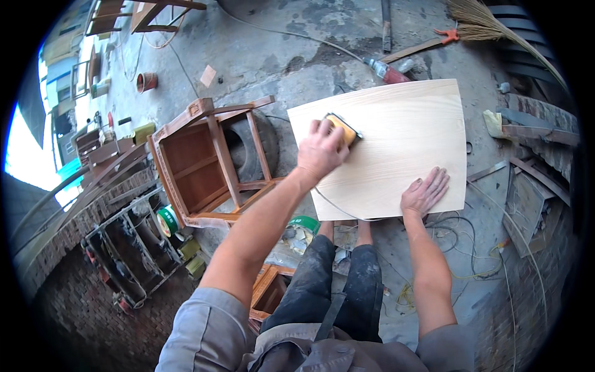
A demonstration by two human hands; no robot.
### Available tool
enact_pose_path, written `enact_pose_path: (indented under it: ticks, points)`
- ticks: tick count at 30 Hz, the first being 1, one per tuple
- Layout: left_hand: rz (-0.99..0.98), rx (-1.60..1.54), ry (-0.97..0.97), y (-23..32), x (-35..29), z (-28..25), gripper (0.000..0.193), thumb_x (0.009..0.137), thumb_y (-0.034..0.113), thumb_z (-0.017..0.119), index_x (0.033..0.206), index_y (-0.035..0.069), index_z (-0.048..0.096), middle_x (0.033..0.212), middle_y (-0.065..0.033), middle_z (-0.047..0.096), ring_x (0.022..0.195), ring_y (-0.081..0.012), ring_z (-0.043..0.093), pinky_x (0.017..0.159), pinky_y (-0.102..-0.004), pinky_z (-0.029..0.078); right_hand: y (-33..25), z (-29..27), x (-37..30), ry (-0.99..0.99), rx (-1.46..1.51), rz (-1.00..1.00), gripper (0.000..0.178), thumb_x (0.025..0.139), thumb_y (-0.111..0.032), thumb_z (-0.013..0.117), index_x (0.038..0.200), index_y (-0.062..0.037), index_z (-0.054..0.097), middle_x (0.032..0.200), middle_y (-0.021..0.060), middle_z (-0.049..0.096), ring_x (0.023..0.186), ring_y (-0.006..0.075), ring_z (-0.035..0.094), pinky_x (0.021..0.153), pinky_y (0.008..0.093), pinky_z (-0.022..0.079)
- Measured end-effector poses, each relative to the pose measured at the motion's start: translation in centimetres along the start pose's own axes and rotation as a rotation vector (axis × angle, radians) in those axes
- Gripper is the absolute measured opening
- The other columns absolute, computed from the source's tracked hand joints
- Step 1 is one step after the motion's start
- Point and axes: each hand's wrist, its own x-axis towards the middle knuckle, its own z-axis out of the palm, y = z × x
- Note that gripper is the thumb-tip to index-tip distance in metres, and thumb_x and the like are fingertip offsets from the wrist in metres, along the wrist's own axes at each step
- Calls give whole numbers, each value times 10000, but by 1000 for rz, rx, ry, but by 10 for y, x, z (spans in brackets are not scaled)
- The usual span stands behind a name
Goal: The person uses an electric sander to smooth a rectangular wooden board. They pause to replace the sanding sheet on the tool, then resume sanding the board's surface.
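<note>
A pale wooden board (396, 142) with visible grain lies in front of me. Wrapped around a yellow electric sander (342, 129), my left hand (322, 147) presses it on the board's upper left part. The sander's dark base sits against the wood, and a thin cord runs down past my wrist over the board's left edge. My right hand (426, 190) rests flat near the board's lower right corner, fingers spread, holding nothing. What supports the board is hidden under it.
Left of the board stands a reddish-brown wooden furniture frame (218, 133), beside a tyre (257, 144). A corded red power tool (387, 71) lies beyond the far edge. By my feet are a green-rimmed bucket (302, 224) of scraps and loose cables (462, 242). A straw broom (480, 22) is far right.
</note>
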Motion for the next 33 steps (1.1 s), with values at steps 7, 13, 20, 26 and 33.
enact_pose_path:
  ticks: [7, 13, 20, 26, 33]
  points:
    - [-33, 78, -30, -51, 45, -10, 225, 808, 255, 747, 957, 106, 667, 1041, -98, 620, 1008, -316, 616, 688, -440, 601, -4, -3, -1, -50, 9, 42, 700, 963, -231, 504, 1582, 18, 293, 1661, 245, 272, 1553, 444, 218, 1270, 579, 147]
    - [32, 48, -44, -27, 70, -3, 245, 815, 247, 747, 1012, 117, 680, 1071, -89, 635, 1043, -313, 621, 726, -438, 602, -6, -3, -2, -61, 32, 58, 698, 965, -246, 499, 1581, 12, 299, 1659, 243, 276, 1552, 445, 221, 1274, 577, 143]
    - [90, -9, -111, 32, 141, 16, 288, 827, 299, 741, 1060, 141, 683, 1120, -110, 621, 1076, -348, 606, 739, -481, 604, -7, -4, 1, -22, 26, 53, 678, 970, -240, 494, 1577, 4, 319, 1651, 237, 302, 1539, 438, 264, 1268, 581, 175]
    - [187, -7, -61, 32, 134, 19, 292, 841, 335, 767, 1024, 121, 690, 1107, -91, 630, 1051, -328, 609, 760, -463, 595, -5, -7, 0, -25, 27, 50, 687, 976, -228, 497, 1591, -6, 289, 1653, 233, 300, 1541, 434, 261, 1268, 582, 174]
    - [144, 67, -180, -45, 56, -16, 283, 804, 263, 772, 1020, 119, 662, 1094, -108, 596, 1076, -343, 587, 713, -474, 596, -5, -4, -4, -30, 58, 78, 699, 972, -222, 506, 1597, -12, 277, 1659, 224, 292, 1548, 428, 245, 1275, 577, 153]
